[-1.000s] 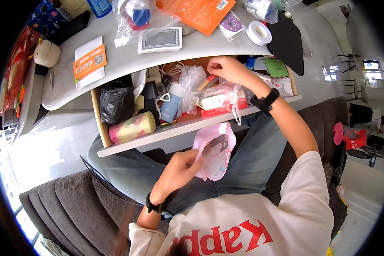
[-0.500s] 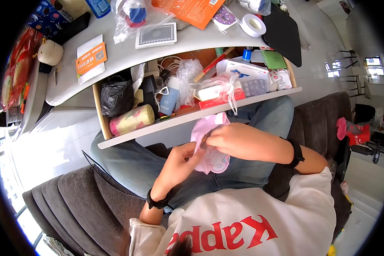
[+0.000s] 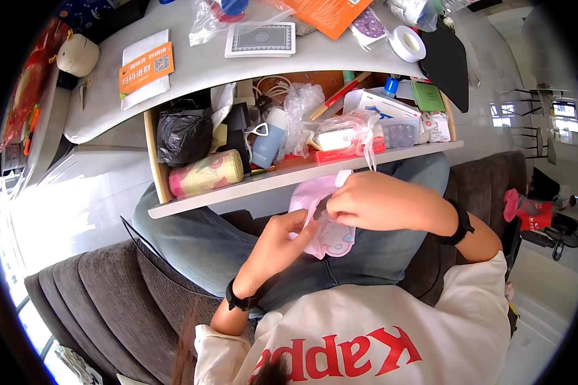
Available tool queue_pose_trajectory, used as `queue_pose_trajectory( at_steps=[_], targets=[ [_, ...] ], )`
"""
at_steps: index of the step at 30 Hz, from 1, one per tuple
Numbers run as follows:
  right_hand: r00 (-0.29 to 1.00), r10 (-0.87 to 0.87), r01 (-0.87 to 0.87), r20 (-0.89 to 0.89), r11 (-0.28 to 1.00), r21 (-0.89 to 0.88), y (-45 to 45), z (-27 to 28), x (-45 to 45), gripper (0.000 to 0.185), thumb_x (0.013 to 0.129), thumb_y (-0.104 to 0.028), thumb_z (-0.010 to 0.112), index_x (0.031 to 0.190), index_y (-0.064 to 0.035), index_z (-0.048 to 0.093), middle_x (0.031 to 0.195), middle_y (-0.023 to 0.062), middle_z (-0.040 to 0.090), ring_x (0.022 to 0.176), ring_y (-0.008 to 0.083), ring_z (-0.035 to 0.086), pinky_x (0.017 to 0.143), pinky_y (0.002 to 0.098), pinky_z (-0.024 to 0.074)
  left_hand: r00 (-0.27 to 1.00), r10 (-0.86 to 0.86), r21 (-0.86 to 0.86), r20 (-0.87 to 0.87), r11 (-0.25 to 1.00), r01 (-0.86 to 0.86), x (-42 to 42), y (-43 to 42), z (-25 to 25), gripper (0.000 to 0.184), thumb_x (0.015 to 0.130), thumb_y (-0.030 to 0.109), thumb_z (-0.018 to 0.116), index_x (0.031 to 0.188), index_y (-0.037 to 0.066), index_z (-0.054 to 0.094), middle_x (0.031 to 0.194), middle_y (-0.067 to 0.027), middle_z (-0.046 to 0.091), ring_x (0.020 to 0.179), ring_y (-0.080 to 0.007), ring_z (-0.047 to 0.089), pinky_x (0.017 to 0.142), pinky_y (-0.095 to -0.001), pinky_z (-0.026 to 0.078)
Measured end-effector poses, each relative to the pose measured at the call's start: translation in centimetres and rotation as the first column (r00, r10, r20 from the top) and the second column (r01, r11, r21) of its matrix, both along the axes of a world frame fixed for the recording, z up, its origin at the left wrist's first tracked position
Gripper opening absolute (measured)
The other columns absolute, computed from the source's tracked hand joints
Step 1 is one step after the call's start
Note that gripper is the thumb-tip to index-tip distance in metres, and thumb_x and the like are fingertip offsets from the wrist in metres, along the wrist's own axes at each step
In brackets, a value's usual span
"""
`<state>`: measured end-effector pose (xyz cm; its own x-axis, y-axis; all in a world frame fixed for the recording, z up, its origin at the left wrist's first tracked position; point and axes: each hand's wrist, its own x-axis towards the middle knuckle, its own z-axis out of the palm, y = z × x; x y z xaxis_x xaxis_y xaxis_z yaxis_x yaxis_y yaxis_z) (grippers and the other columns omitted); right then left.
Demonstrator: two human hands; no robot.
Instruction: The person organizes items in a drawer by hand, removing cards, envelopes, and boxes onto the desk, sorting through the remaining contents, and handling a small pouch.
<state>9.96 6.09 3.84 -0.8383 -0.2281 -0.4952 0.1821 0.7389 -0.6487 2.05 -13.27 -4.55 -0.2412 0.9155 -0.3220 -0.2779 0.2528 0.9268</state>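
A small pink pouch [image 3: 337,237] with a pale cartoon print is held above my lap, just in front of the open drawer. My left hand [image 3: 277,242] grips its near left edge between thumb and fingers. Over the pouch's opening, my right hand [image 3: 372,200] is closed, fingertips pinched together at a dark patch inside. Whatever those fingertips hold, if anything, is hidden. A white tab shows at the pouch's top, beside the right knuckles.
The open drawer [image 3: 315,178] holds a black plastic bag [image 3: 183,133], a yellow-pink roll [image 3: 207,174], a blue bottle [image 3: 269,142], bubble wrap and boxes. On the desk [image 3: 199,70] above lie a card deck [image 3: 261,40], an orange card [image 3: 146,68] and a tape roll [image 3: 407,43].
My right hand has shifted slightly up and right, its fingertips drawn a little away from the left hand. The pouch opening shows wider. The whole view has also shifted slightly.
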Motion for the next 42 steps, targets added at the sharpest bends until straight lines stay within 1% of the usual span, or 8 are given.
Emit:
queue_pose_trajectory(
  at_steps=[10, 16, 19, 22, 25, 28, 37, 42],
  targets=[
    [0.947, -0.234, 0.221, -0.218, 0.972, -0.086, 1.9, 0.4, -1.9, 0.007, 0.082, -0.008, 0.059, 0.082, -0.0018, 0.060, 0.078, 0.0099, 0.057, 0.077, 0.0268, 0.057, 0.071, 0.0367, 0.0451, 1.000, -0.013, -0.007, -0.014, 1.000, 0.013, -0.7, 0.0, -0.3, 0.022, 0.087, 0.013, 0.057, 0.077, -0.005, 0.052, 0.059, -0.0132, 0.046, 0.056, -0.0125, 0.039, 0.054, -0.0298, 0.039],
    [0.810, -0.146, 0.420, -0.569, 0.820, 0.388, 10.5, -7.4, -1.4, 0.029, 0.088, -0.012, 0.051, 0.116, -0.0038, 0.053, 0.119, 0.0150, 0.051, 0.107, 0.0327, 0.051, 0.091, 0.0398, 0.0417, 0.990, -0.136, -0.043, -0.033, 0.990, 0.134, -0.7, -0.3, -0.7, 0.019, 0.093, 0.011, 0.052, 0.089, -0.006, 0.057, 0.073, 0.0022, 0.052, 0.069, -0.0035, 0.043, 0.061, -0.0225, 0.040],
    [0.886, -0.375, 0.464, -0.274, 0.707, 0.533, 15.4, -9.2, -2.5, 0.032, 0.088, -0.012, 0.046, 0.119, -0.0053, 0.052, 0.116, 0.0194, 0.056, 0.102, 0.0369, 0.055, 0.086, 0.0443, 0.0448, 0.982, -0.178, -0.145, -0.068, 0.975, 0.167, -0.6, -0.5, -0.3, 0.020, 0.093, 0.013, 0.052, 0.088, -0.006, 0.057, 0.072, 0.0023, 0.051, 0.070, -0.0038, 0.043, 0.062, -0.0227, 0.041],
    [0.919, -0.172, 0.381, -0.355, 0.621, 0.685, 18.2, -10.3, -2.1, 0.033, 0.084, -0.008, 0.048, 0.117, -0.0064, 0.053, 0.108, 0.0199, 0.060, 0.100, 0.0369, 0.056, 0.083, 0.0440, 0.0461, 0.988, -0.137, -0.127, -0.074, 0.984, 0.127, -0.2, -0.7, -0.5, 0.021, 0.094, 0.014, 0.051, 0.088, -0.006, 0.056, 0.072, 0.0028, 0.050, 0.069, -0.0036, 0.041, 0.061, -0.0220, 0.039],
    [0.901, -0.345, 0.433, -0.261, 0.720, 0.543, 19.0, -10.5, -2.0, 0.028, 0.081, -0.005, 0.050, 0.108, -0.0053, 0.059, 0.107, 0.0170, 0.060, 0.099, 0.0350, 0.057, 0.083, 0.0420, 0.0460, 0.997, -0.003, -0.061, -0.079, 0.998, -0.002, 0.5, -0.3, -0.6, 0.031, 0.088, 0.015, 0.056, 0.069, -0.004, 0.040, 0.058, -0.0093, 0.029, 0.056, -0.0129, 0.028, 0.050, -0.0299, 0.031],
    [0.951, -0.197, 0.303, -0.240, 0.754, 0.583, 18.1, -9.2, -0.8, 0.023, 0.078, -0.004, 0.051, 0.097, -0.0041, 0.064, 0.105, 0.0136, 0.061, 0.097, 0.0321, 0.058, 0.084, 0.0400, 0.0456, 0.998, -0.027, -0.113, -0.053, 0.993, 0.021, 0.8, 0.0, -0.9, 0.031, 0.088, 0.015, 0.056, 0.069, -0.003, 0.039, 0.059, -0.0086, 0.028, 0.057, -0.0123, 0.027, 0.049, -0.0298, 0.030],
    [0.861, -0.094, 0.412, -0.499, 0.704, 0.578, 17.9, -9.9, -0.5, 0.035, 0.079, -0.001, 0.049, 0.113, -0.0061, 0.056, 0.116, 0.0146, 0.056, 0.095, 0.0343, 0.058, 0.077, 0.0418, 0.0478, 0.976, -0.203, -0.169, -0.078, 0.968, 0.188, 0.6, 1.7, -0.9, 0.022, 0.094, 0.015, 0.052, 0.083, -0.003, 0.055, 0.069, 0.0059, 0.042, 0.065, -0.0029, 0.033, 0.054, -0.0210, 0.031],
    [0.981, -0.176, 0.187, -0.075, 0.799, 0.572, 19.0, -9.7, -2.0, 0.031, 0.078, -0.003, 0.051, 0.108, -0.0065, 0.057, 0.110, 0.0109, 0.059, 0.099, 0.0318, 0.057, 0.082, 0.0406, 0.0464, 0.988, -0.125, -0.204, -0.090, 0.973, 0.104, 0.5, 1.9, -0.2, 0.025, 0.090, 0.015, 0.055, 0.074, -0.003, 0.046, 0.062, -0.0038, 0.034, 0.059, -0.0092, 0.030, 0.051, -0.0263, 0.031]
  ],
)
